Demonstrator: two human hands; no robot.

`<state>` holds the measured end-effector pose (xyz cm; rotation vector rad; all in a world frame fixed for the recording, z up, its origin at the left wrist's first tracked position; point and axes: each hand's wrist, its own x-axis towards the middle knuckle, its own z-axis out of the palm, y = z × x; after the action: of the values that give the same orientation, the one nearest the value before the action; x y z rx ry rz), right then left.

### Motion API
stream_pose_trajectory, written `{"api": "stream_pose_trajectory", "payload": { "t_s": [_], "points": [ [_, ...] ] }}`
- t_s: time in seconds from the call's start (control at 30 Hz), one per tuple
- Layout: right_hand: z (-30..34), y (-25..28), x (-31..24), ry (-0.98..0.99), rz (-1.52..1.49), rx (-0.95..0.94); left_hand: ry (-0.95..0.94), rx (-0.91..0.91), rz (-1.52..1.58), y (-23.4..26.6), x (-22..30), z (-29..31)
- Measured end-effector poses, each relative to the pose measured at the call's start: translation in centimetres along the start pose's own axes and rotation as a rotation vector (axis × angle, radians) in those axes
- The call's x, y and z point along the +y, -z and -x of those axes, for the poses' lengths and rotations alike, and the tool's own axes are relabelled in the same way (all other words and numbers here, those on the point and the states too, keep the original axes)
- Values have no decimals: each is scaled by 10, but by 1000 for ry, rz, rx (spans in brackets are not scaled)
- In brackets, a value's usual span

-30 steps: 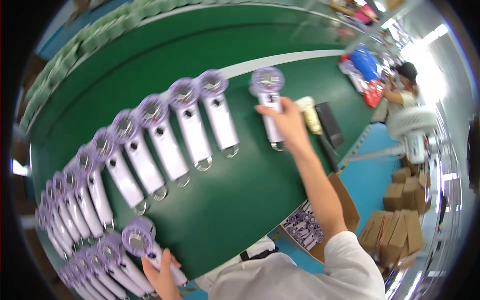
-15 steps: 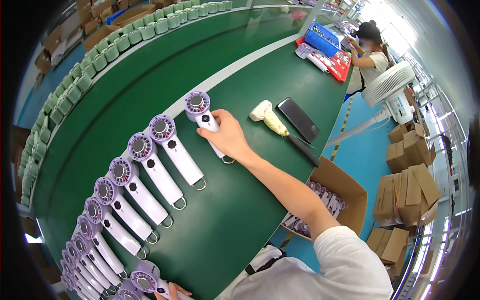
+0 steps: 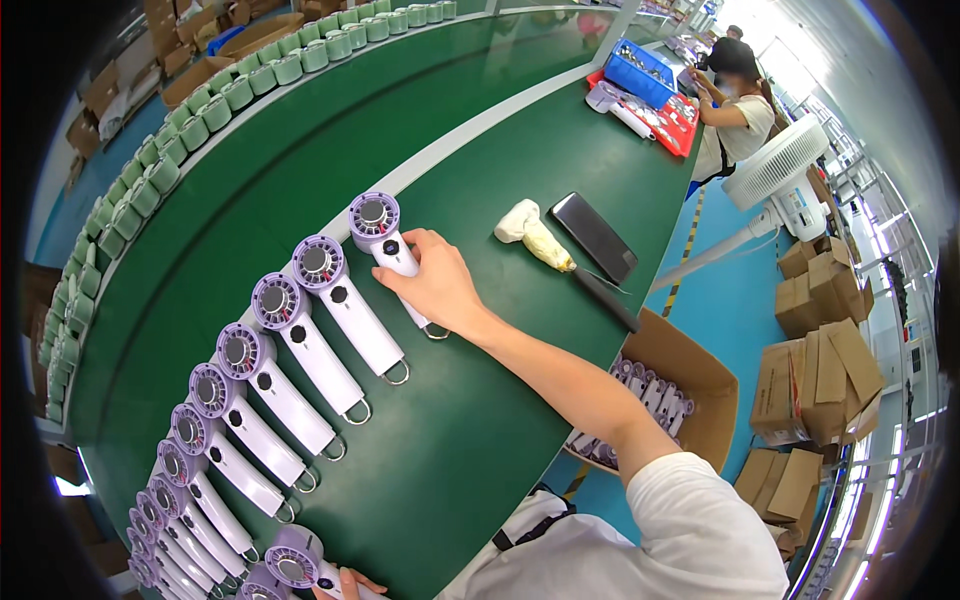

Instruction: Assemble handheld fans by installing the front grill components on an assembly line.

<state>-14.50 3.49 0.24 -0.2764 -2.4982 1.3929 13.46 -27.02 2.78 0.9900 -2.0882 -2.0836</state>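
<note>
My right hand (image 3: 440, 283) is closed around the handle of a lilac-and-white handheld fan (image 3: 375, 216). This fan lies at the far end of a slanting row of similar fans, its round head toward the belt and its wire loop toward me. Beside it is the nearest fan of the row (image 3: 362, 318), with a small gap between the two handles. At the lower edge my left hand (image 3: 352, 584), partly cut off, grips another handheld fan (image 3: 296, 560) by its handle. A further fan (image 3: 262, 584) lies next to that one, mostly out of view.
Right of my right hand lie a black phone (image 3: 594, 238) and a hammer-shaped, tape-wrapped tool (image 3: 547, 245). Farther off are a blue bin (image 3: 640, 75) and red tray (image 3: 678, 135), near a seated person. A carton of fans (image 3: 706, 400) stands below the table edge. Green cylinders (image 3: 212, 108) line the far side.
My right hand has slid its fan left and slightly toward me, nearer the row. The left hand, still on its fan, has shifted only slightly in the picture.
</note>
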Motion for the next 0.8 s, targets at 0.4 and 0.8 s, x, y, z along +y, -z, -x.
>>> {"api": "stream_pose_trajectory", "payload": {
  "t_s": [0.4, 0.8],
  "points": [
    [11, 3, 4, 51, 107, 27, -28, -33, -18, 5, -3, 3],
    [13, 18, 11, 133, 67, -18, -45, 13, 43, 11, -18, -1]
  ]
}}
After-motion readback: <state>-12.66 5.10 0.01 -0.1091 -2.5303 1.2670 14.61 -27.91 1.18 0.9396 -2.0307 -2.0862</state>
